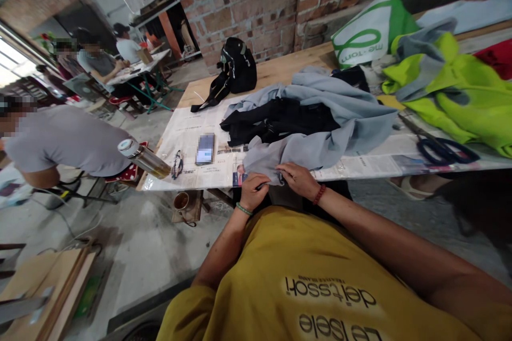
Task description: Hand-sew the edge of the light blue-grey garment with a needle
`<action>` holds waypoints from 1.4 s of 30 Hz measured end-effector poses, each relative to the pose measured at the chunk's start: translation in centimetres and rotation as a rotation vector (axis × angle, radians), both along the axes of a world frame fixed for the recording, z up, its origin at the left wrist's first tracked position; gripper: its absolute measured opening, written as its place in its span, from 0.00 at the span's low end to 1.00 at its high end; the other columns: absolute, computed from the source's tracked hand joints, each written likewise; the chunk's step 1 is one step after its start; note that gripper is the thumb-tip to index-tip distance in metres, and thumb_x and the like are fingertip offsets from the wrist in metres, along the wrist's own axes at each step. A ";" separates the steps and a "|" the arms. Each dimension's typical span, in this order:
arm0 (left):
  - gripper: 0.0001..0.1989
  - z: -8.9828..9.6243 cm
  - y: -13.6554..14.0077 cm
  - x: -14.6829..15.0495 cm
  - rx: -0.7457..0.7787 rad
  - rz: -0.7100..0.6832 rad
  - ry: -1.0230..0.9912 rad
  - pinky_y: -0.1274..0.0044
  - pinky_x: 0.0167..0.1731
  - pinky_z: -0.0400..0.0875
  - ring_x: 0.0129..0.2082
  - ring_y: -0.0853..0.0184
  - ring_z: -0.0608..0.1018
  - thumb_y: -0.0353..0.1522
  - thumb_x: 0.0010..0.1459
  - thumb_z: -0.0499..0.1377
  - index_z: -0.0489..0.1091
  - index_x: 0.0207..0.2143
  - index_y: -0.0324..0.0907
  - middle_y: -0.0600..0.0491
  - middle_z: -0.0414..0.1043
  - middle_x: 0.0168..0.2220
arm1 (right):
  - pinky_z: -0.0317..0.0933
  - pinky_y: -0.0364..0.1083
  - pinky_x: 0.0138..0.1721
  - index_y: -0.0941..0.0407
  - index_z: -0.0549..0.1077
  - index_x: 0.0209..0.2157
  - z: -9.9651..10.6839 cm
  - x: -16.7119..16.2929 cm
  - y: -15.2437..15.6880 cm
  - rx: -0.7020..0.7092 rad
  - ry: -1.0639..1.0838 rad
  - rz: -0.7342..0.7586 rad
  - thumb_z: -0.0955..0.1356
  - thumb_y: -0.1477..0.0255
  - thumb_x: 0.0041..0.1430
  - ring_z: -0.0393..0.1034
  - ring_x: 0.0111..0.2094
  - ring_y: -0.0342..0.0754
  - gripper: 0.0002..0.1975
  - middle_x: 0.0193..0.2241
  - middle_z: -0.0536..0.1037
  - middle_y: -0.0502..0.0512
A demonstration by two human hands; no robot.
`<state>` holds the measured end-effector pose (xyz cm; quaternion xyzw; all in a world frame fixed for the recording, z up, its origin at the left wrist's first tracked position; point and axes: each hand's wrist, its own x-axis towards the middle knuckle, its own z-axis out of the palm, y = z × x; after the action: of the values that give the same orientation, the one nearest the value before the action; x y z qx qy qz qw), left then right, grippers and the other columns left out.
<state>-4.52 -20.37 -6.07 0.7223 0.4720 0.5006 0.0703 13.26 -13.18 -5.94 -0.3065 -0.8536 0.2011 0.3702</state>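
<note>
At the table's near edge, my left hand (254,192), with a green bracelet at the wrist, is closed on the edge of a grey garment (304,150). A small dark thing shows by its fingers, too small to name. My right hand (299,181), with a red bracelet, pinches the same grey fabric a short way to the right. The cloth between the two hands is bunched. Beyond them the garment spreads over the table, with a black piece of clothing (280,120) lying on it. The fingertips are partly hidden by fabric.
On the newspaper-covered table (176,141) are a phone (205,148), glasses (177,164), a bottle (146,159), a black bag (238,66), scissors (446,150) and yellow-green garments (460,93). A green-white bag (370,32) stands behind. A seated person (68,136) is at left, others farther back.
</note>
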 end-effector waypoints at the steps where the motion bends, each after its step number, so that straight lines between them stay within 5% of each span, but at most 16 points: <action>1: 0.09 0.0 0.0 0.0 0.006 -0.016 0.023 0.74 0.36 0.74 0.33 0.68 0.76 0.22 0.50 0.56 0.73 0.30 0.41 0.52 0.75 0.30 | 0.66 0.46 0.39 0.56 0.74 0.39 0.2 0.1 -0.1 -0.018 0.019 0.001 0.60 0.76 0.59 0.72 0.37 0.47 0.13 0.34 0.77 0.56; 7: 0.10 -0.4 0.1 0.1 0.030 -0.029 0.042 0.73 0.37 0.73 0.34 0.68 0.76 0.21 0.49 0.55 0.73 0.30 0.41 0.51 0.76 0.30 | 0.65 0.45 0.37 0.55 0.73 0.41 1.9 0.8 -0.4 -0.124 0.149 -0.100 0.61 0.71 0.61 0.72 0.32 0.46 0.11 0.32 0.77 0.55; 13: 0.09 -0.6 0.2 0.0 0.055 -0.033 0.059 0.74 0.37 0.73 0.34 0.68 0.76 0.22 0.50 0.55 0.73 0.30 0.40 0.51 0.76 0.30 | 0.64 0.44 0.37 0.55 0.73 0.43 2.1 0.6 -0.6 -0.042 0.038 0.084 0.59 0.73 0.62 0.71 0.36 0.46 0.13 0.35 0.77 0.56; 24: 0.04 -1.1 0.2 -0.1 0.026 0.007 0.090 0.73 0.39 0.73 0.36 0.67 0.76 0.26 0.53 0.58 0.73 0.31 0.41 0.50 0.76 0.32 | 0.46 0.43 0.28 0.53 0.75 0.43 4.0 0.5 -1.0 0.266 -0.608 0.024 0.60 0.77 0.59 0.61 0.29 0.44 0.15 0.33 0.71 0.57; 30: 0.05 -1.2 0.2 0.0 0.016 0.021 0.085 0.73 0.39 0.73 0.36 0.68 0.76 0.26 0.52 0.58 0.73 0.31 0.41 0.50 0.76 0.32 | 0.46 0.43 0.28 0.54 0.75 0.43 4.1 0.4 -0.8 0.222 -0.623 -0.012 0.60 0.78 0.59 0.61 0.29 0.44 0.16 0.35 0.71 0.58; 36: 0.05 -1.1 0.2 0.0 0.043 0.019 0.083 0.73 0.38 0.73 0.35 0.67 0.76 0.25 0.53 0.58 0.73 0.32 0.40 0.50 0.76 0.32 | 0.50 0.43 0.30 0.56 0.74 0.41 4.0 0.0 -0.8 0.238 -0.612 0.127 0.60 0.79 0.59 0.62 0.30 0.44 0.15 0.35 0.72 0.57; 42: 0.05 -1.0 0.2 -0.1 0.038 0.006 0.070 0.73 0.38 0.73 0.35 0.67 0.76 0.25 0.54 0.57 0.73 0.32 0.40 0.49 0.75 0.32 | 0.59 0.42 0.35 0.56 0.73 0.43 3.7 -0.5 -0.5 -0.005 -0.318 0.200 0.58 0.80 0.58 0.67 0.35 0.44 0.17 0.35 0.74 0.56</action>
<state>-4.59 -20.22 -7.06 0.7392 0.4668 0.4839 0.0386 12.80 -13.72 -2.22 -0.2490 -0.9270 0.1882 0.2080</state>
